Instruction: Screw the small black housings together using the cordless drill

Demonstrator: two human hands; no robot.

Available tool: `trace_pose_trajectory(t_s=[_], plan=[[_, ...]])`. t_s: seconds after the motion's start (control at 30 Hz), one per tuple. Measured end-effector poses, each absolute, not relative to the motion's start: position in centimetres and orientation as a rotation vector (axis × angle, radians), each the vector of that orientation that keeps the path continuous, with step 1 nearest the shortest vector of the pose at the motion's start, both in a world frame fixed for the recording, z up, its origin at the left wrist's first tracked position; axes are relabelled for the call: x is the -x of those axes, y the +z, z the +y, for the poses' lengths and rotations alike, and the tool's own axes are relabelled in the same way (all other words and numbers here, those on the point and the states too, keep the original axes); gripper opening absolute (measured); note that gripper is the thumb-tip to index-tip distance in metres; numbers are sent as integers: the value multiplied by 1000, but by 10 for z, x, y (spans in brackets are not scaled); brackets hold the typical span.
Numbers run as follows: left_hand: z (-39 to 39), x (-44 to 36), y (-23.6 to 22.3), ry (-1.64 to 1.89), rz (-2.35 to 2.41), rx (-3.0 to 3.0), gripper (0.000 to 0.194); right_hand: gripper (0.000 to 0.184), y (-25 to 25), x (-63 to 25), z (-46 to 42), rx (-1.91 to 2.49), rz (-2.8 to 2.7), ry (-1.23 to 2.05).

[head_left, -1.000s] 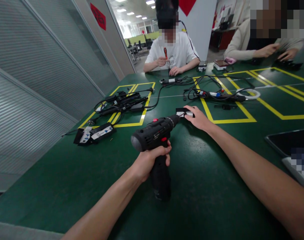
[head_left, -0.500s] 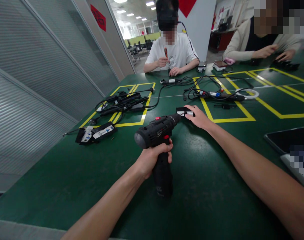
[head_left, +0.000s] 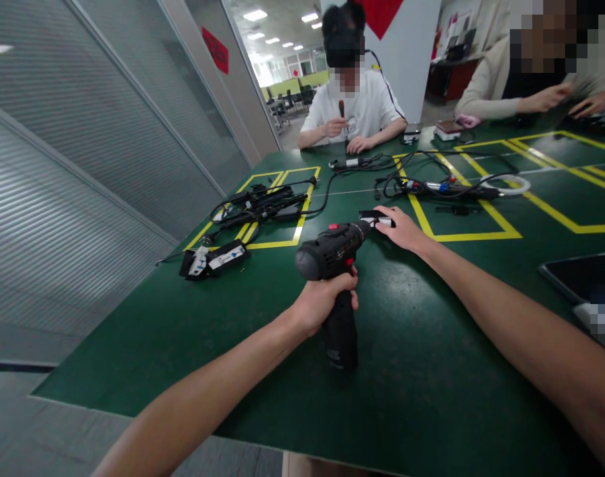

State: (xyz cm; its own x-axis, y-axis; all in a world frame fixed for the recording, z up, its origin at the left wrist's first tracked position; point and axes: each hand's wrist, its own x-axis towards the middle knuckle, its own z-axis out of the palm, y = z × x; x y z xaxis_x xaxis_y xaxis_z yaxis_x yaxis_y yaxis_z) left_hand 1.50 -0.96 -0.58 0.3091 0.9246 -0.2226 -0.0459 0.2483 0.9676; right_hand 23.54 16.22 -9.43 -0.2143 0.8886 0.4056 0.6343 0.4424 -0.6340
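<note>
My left hand (head_left: 325, 298) is wrapped round the grip of a black cordless drill (head_left: 327, 254) with red buttons. The drill's chuck points away from me, its tip at a small black box-like part with a white label (head_left: 382, 222). Whether the bit touches that part I cannot tell. Fingers of my right hand (head_left: 400, 227) grip the part's right side against the green table (head_left: 421, 331). Two similar black pieces with white labels (head_left: 227, 257) lie to the left.
A heap of black cables and adapters (head_left: 262, 205) lies in a yellow-taped area. More cables and a pen-like tool (head_left: 446, 189) lie at the back right. Across the table a person (head_left: 354, 109) holds a screwdriver (head_left: 341, 109); another person (head_left: 541, 99) works at the right.
The whole scene has shifted rightward as my head turned left. My left hand still holds the drill, and my right hand still grips the small black part.
</note>
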Motion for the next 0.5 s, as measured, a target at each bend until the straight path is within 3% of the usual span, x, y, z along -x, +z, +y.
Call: trace_pose_trajectory(t_s=[0.5], plan=[[-7,-12,-8,861,998,-1044,18,43,-95,-238,165,1293,-1960,426]])
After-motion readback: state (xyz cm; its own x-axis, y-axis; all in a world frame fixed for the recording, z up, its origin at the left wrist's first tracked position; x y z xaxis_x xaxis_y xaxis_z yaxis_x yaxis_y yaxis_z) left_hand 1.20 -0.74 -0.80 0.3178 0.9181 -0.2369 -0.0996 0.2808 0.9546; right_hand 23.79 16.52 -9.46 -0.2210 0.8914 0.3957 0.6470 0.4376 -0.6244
